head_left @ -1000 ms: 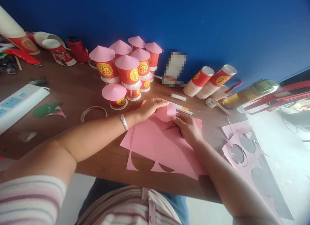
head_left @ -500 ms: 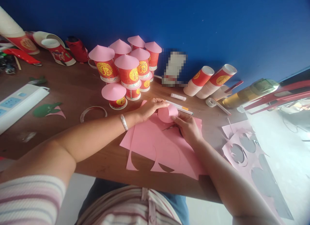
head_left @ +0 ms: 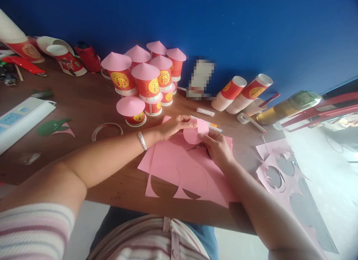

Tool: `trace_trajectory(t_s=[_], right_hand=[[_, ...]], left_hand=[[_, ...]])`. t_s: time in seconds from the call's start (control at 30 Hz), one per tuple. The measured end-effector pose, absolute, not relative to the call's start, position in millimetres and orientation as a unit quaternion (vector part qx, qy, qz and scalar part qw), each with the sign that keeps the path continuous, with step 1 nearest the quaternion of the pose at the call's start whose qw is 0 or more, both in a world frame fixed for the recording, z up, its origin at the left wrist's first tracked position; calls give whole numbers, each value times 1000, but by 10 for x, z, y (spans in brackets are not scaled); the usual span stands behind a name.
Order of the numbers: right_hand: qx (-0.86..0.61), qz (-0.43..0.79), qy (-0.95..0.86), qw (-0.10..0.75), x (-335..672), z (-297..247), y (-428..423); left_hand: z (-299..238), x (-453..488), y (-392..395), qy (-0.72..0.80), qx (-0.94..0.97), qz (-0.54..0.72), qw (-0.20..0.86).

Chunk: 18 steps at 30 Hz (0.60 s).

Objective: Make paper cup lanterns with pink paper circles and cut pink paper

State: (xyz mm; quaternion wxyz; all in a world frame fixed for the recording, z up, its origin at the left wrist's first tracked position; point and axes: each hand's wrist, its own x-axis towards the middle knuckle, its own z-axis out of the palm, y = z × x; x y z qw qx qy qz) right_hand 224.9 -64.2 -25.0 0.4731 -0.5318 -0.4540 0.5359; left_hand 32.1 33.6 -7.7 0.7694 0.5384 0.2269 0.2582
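Note:
My left hand (head_left: 175,125) pinches a small pink paper disc (head_left: 195,132) at its left edge, fingers curled together. My right hand (head_left: 216,148) grips the same disc from below and right; a dark thing, perhaps scissors, shows under its palm but I cannot make it out. Both hands hover over pink paper sheets (head_left: 179,170) with round cut-outs, lying at the near edge of the brown table (head_left: 84,103). Just behind stands a cluster of red paper cups with pink cone lids (head_left: 145,81).
Stacks of red cups (head_left: 242,92) lie on their sides at the back right, with a glue stick (head_left: 205,112), a pen (head_left: 212,125) and a tape roll (head_left: 244,118). Pink offcuts (head_left: 279,170) lie right. A white power strip (head_left: 19,118), green paper shapes (head_left: 52,126) and a clear ring (head_left: 107,130) sit left.
The pink disc has been turned and bent a little between both hands; a corner of it now sticks up. The arms have barely shifted.

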Motion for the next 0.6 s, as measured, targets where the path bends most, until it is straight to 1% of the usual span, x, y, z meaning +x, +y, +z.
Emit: trace_trajectory(t_s=[0.1, 0.3, 0.47, 0.6], right_hand=[[-509, 567, -426, 489, 2218, -200, -648], [-507, 562, -390, 525, 2146, -89, -670], [-521, 552, -396, 517, 2156, -113, -669], [-546, 521, -426, 498, 2183, -162, -671]], left_hand=[[-63, 302, 333, 214, 554, 235, 770], [-83, 313, 334, 199, 547, 249, 774], [-120, 323, 344, 201, 549, 263, 768], [-92, 319, 339, 232, 579, 288, 727]])
